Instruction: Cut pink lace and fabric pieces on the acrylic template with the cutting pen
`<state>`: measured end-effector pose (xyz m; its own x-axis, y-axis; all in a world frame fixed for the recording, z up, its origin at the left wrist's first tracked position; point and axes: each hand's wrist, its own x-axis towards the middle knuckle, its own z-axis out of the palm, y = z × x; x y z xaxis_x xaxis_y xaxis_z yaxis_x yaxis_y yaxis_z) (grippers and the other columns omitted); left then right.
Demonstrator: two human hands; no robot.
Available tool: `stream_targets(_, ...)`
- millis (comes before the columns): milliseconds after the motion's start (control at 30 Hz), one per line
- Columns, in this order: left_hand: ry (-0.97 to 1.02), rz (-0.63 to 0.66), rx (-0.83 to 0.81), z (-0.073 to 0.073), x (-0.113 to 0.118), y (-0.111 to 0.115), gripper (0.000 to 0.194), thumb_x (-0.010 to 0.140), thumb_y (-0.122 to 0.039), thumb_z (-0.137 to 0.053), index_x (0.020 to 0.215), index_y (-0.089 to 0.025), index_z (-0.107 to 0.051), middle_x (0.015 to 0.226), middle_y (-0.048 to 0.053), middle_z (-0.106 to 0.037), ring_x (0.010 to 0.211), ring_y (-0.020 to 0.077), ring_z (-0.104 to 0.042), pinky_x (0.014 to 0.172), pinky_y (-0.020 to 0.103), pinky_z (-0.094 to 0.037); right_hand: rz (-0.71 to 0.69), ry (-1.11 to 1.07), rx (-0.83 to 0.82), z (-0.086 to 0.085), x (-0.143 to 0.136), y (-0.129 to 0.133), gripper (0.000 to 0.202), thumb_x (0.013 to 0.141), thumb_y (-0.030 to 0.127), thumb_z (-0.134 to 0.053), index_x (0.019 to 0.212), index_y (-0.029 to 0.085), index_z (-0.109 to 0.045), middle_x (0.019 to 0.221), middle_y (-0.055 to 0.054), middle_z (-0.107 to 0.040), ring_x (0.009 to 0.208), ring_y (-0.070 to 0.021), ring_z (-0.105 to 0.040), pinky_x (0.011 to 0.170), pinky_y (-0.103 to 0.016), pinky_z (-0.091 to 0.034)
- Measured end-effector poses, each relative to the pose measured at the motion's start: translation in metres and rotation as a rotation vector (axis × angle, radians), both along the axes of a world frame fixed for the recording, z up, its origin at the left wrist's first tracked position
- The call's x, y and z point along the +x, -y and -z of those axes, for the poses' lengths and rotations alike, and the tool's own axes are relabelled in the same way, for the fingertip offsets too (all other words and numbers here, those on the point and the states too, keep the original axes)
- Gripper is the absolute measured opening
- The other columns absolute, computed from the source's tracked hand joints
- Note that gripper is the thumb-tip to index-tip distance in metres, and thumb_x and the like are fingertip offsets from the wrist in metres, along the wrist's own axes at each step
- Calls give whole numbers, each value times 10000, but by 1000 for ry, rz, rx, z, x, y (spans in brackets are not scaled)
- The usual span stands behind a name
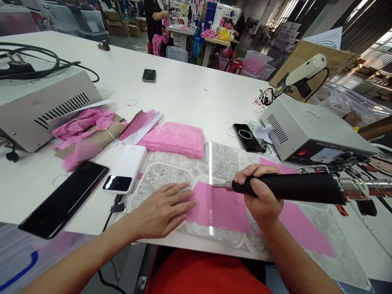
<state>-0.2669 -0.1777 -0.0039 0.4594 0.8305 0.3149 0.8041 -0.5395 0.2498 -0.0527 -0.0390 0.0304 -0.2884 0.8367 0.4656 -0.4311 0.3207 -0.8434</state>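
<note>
My flat left hand (168, 209), at nine o'clock, presumably steadied thin pink fabric (226, 208); right hand (265, 205) gripped a black-handled, metal-tipped tool (306, 188).

Light bright, fairly even across the white desk (183, 98). Daylight-like glow from panes (381, 45) at upper right, past the far right corner; those panes burn out to white. Hard vertical glare streak (210, 159) on the glossy marbled mat (223, 157) near the near edge, thinner and patchy over the pink cloth (228, 212). Soft shadow hugging the left hand (167, 210). Dim below the near edge. Both the left and right hand (260, 192) reasonably crisp. Beyond the far edge, workroom soft, detail small; one pixelated patch (235, 15) there. Wide-angle lens: far edge slants, outer objects stretched.
</note>
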Motion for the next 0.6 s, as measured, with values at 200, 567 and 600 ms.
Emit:
stream_targets(200, -11, -10, -5, -4, 1, 4, 342, 934, -273, -459, 1249, -196, -566, 1313, 54, -580, 1296, 282, -433, 1012, 437, -398, -7, -3, -18, -3, -1, 1, 117, 742, 128, -567, 824, 211, -580, 781, 12, -582, 594, -126, -563, 585, -329, -502)
stream_targets(567, -18, -78, -39, -5, 3, 45, 366, 916, -207, -447, 1268, -170, -539, 1392, 97, -499, 1360, 280, -347, 1023, 432, -412, -167, -34, -47, -6, -32, 18, 127, 748, 128, -571, 839, 216, -578, 795, 12, -585, 595, -120, -569, 578, -318, -498)
stream_targets(600, -11, -78, -45, -4, 3, 46, 369, 913, -201, -450, 1270, -172, -537, 1397, 96, -493, 1363, 278, -342, 1025, 433, -413, -170, -24, -45, -5, -33, 18, 127, 749, 129, -572, 840, 218, -578, 797, 13, -584, 597, -121, -570, 576, -319, -499)
